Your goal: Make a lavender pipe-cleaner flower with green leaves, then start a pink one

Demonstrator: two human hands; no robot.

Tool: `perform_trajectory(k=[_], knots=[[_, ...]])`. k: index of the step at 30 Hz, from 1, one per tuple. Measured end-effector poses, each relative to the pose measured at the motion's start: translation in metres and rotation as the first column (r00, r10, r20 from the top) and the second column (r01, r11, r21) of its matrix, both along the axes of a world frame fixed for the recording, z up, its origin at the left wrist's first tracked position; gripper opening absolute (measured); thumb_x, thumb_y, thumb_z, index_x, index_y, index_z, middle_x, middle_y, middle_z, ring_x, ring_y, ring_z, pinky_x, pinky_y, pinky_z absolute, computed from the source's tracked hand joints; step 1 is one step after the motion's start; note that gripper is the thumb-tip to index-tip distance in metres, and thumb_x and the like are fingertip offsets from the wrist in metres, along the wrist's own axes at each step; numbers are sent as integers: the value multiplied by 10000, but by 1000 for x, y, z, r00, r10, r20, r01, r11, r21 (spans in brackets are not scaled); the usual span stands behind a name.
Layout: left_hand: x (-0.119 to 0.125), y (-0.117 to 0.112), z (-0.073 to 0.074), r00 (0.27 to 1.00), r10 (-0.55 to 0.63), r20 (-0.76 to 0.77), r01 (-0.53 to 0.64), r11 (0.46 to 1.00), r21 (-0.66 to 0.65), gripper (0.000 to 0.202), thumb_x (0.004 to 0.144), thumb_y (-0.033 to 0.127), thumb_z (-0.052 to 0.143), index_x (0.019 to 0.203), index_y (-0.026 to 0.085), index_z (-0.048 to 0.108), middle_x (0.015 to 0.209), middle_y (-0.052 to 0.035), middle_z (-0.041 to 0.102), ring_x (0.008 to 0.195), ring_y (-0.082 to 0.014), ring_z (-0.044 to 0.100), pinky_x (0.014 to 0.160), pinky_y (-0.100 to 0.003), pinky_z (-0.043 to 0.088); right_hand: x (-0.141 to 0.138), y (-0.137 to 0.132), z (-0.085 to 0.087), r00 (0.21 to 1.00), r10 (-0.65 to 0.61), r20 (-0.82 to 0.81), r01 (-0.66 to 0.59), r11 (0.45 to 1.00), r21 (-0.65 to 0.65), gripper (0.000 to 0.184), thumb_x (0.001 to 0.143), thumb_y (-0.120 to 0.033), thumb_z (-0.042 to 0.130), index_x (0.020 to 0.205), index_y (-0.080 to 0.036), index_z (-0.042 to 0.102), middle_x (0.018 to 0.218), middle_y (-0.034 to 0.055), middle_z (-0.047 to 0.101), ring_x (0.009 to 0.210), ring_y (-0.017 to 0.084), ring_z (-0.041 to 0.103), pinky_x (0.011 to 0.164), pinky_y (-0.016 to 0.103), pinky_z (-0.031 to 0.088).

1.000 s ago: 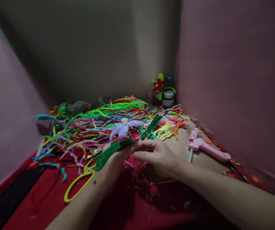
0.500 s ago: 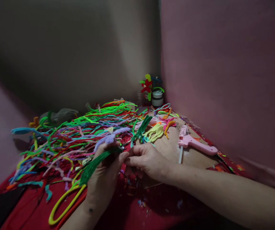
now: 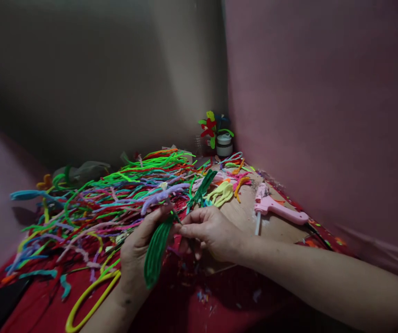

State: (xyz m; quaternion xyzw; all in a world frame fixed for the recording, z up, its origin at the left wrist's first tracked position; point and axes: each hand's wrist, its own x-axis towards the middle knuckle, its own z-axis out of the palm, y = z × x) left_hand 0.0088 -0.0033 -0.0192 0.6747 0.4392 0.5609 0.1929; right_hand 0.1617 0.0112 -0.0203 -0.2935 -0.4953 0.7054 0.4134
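My left hand (image 3: 138,249) is closed around the stem of a pipe-cleaner flower. Its lavender petals (image 3: 164,195) with a pale centre stick out above my fingers. A dark green pipe-cleaner leaf (image 3: 158,254) hangs down in front of my left palm, its upper end at the stem. My right hand (image 3: 214,233) pinches the thin dark stem just right of the leaf's upper end; my fingers partly hide the spot. Just beyond my right hand lies another dark green leaf (image 3: 202,188), beside pale yellow looped pieces (image 3: 221,193).
Many coloured pipe cleaners (image 3: 115,199) heap up on the left over a red cloth (image 3: 171,305). A pink glue gun (image 3: 278,209) rests on a board (image 3: 244,217) at right. In the corner, a white jar (image 3: 224,145) stands beside a red flower (image 3: 208,127).
The green leaf has swung from lying across my left hand to hanging downward. My left hand has turned the flower a little, while my right fingers stay at the stem. The view has shifted slightly.
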Motion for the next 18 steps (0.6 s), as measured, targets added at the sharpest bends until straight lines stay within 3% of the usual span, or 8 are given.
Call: perform_trajectory(k=[2, 7, 14, 18], knots=[[3, -1, 3, 997, -37, 61, 39, 999, -33, 296, 715, 237, 675, 1011, 255, 671, 853, 16, 686, 640, -116, 583, 611, -225, 478, 1, 1, 0, 999, -41, 23, 41, 998, 38, 135, 673, -248, 623, 642, -121, 589, 486, -24, 580, 337, 50, 455, 337, 157, 361], [4, -6, 12, 1000, 2, 27, 0, 996, -87, 152, 729, 209, 646, 872, 200, 698, 575, 42, 585, 511, -93, 494, 536, -208, 434, 0, 0, -2, 996, -55, 69, 49, 995, 89, 127, 672, -244, 600, 635, -124, 586, 498, -17, 584, 346, 61, 464, 332, 165, 356], [2, -8, 11, 992, -65, 112, 71, 996, -52, 196, 737, 203, 623, 917, 204, 701, 562, 32, 580, 552, -122, 538, 540, -225, 449, -3, -4, 0, 996, -55, 68, 48, 993, 106, 174, 674, -278, 620, 616, -118, 587, 501, -9, 602, 333, 57, 457, 341, 172, 352], [-3, -9, 12, 991, -132, 37, 130, 991, 36, 242, 727, 170, 636, 951, 236, 702, 767, -5, 668, 627, -124, 573, 575, -221, 461, -4, -5, -3, 998, -47, 52, 43, 996, 81, 184, 671, -290, 630, 614, -123, 576, 505, -5, 611, 333, 62, 465, 335, 174, 362]])
